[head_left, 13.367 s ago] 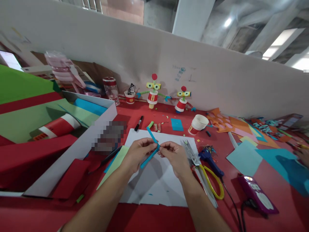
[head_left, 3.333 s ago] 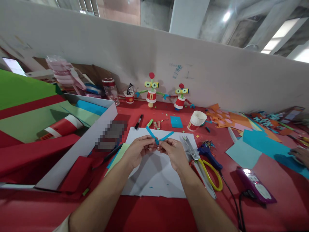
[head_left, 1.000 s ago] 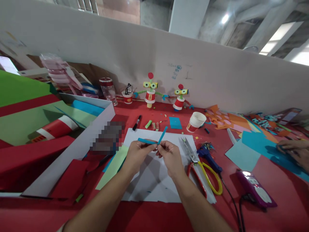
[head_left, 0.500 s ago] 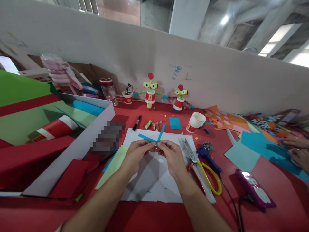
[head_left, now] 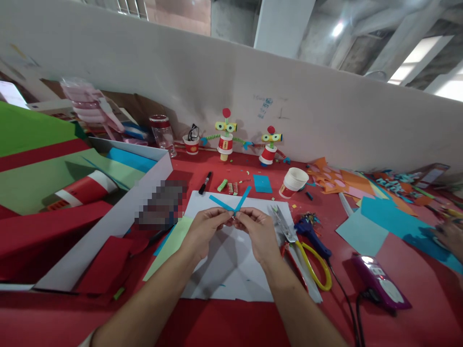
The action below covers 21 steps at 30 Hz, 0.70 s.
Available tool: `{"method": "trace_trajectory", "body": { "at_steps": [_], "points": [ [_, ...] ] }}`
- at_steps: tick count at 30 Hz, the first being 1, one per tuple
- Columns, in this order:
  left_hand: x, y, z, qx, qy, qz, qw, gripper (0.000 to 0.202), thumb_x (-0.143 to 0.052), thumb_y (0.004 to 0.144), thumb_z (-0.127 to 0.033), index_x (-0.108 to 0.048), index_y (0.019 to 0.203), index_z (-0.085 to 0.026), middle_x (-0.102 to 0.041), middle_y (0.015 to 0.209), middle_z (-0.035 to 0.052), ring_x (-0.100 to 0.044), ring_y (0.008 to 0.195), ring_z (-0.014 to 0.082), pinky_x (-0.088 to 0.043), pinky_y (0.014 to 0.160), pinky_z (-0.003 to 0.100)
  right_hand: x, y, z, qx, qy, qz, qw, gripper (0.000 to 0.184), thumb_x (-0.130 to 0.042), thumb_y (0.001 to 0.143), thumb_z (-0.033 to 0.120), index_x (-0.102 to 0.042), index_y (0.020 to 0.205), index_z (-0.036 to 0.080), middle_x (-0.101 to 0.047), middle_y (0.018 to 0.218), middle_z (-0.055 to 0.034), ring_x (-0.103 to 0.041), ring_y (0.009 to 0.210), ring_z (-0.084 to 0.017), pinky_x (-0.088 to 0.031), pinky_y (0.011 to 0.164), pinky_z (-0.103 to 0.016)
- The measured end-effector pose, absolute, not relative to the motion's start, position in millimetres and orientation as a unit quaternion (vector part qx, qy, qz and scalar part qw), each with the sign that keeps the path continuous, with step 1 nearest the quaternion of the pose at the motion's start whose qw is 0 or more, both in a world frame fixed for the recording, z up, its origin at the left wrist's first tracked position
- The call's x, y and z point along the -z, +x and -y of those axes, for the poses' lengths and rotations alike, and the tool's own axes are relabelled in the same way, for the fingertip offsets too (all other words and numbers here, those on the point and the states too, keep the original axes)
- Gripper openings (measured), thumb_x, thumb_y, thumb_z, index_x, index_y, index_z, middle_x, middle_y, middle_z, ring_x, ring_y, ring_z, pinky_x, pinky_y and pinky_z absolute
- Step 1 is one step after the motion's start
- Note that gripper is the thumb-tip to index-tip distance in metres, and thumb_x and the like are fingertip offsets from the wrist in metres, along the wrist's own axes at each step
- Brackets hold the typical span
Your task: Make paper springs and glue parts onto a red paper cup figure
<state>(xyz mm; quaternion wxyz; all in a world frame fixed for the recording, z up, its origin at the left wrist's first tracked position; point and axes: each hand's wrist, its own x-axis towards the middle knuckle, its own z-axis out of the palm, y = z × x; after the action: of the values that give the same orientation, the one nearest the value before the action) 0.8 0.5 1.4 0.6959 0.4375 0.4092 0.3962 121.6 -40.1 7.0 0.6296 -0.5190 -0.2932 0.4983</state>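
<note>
Two blue paper strips (head_left: 243,198) meet at their lower ends in a V between my fingertips. My left hand (head_left: 206,225) pinches the joint from the left, and my right hand (head_left: 256,227) pinches it from the right, the fingertips nearly touching. The fingers cover the exact point where the strips join. Both hands are held over white paper sheets (head_left: 231,270). Just beyond them lie folded paper springs (head_left: 233,188), a black marker (head_left: 205,183) and a square of blue paper (head_left: 262,183).
Yellow-handled scissors (head_left: 304,255) and a blue glue gun (head_left: 313,235) lie right of the sheets. Stacked paper cups (head_left: 293,182) and two paper-cup robots (head_left: 225,140) stand behind. A white box (head_left: 144,193) is at left. Another person's hand (head_left: 450,236) is at far right.
The two strips have tilted slightly, their free ends shifting a little to the right. My hands stay almost in place. The other person's hands at the right edge have moved.
</note>
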Motion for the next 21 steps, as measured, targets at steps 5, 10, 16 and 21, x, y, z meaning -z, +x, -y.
{"method": "trace_trajectory", "body": {
  "at_steps": [5,10,16,21],
  "points": [
    [3.5,2.9,-0.1,-0.425,0.400,-0.411,0.700,0.019,-0.073,0.064,-0.032,-0.063,0.059,-0.017,-0.058,0.059,-0.0016,-0.048,0.058,0.0106,-0.035,0.062,0.025,-8.8,120.3,40.7,-0.542,-0.485,0.271,0.630,0.013,-0.072,0.061,0.027,-0.069,0.070,0.017,-0.067,0.064,-0.0009,-0.060,0.061,-0.013,-0.050,0.068,-0.029],
    [6.1,5.0,2.2,-0.431,0.411,-0.407,0.693,0.018,-0.071,0.066,-0.032,-0.065,0.059,-0.017,-0.060,0.060,-0.0007,-0.050,0.061,0.0110,-0.036,0.063,0.025,-5.4,119.9,39.2,-0.503,-0.516,0.279,0.634,0.017,-0.076,0.059,0.026,-0.069,0.070,0.017,-0.065,0.059,0.0013,-0.057,0.056,-0.011,-0.048,0.063,-0.027],
    [3.0,0.4,-2.0,-0.373,0.377,-0.380,0.758,0.016,-0.077,0.059,-0.028,-0.068,0.064,-0.015,-0.064,0.065,0.0022,-0.054,0.061,0.0109,-0.039,0.062,0.024,-7.6,128.8,37.7,-0.566,-0.496,0.240,0.613,0.013,-0.076,0.055,0.023,-0.068,0.062,0.016,-0.064,0.055,0.0005,-0.055,0.052,-0.009,-0.043,0.054,-0.022],
    [-0.2,-2.3,-4.9,-0.336,0.299,-0.383,0.807,0.017,-0.081,0.052,-0.021,-0.067,0.059,-0.013,-0.063,0.061,0.0030,-0.054,0.057,0.0096,-0.042,0.059,0.022,-10.2,131.0,37.5,-0.590,-0.497,0.234,0.592,0.018,-0.079,0.050,0.023,-0.066,0.059,0.016,-0.063,0.052,0.0017,-0.055,0.049,-0.008,-0.043,0.052,-0.020]
  ]
}}
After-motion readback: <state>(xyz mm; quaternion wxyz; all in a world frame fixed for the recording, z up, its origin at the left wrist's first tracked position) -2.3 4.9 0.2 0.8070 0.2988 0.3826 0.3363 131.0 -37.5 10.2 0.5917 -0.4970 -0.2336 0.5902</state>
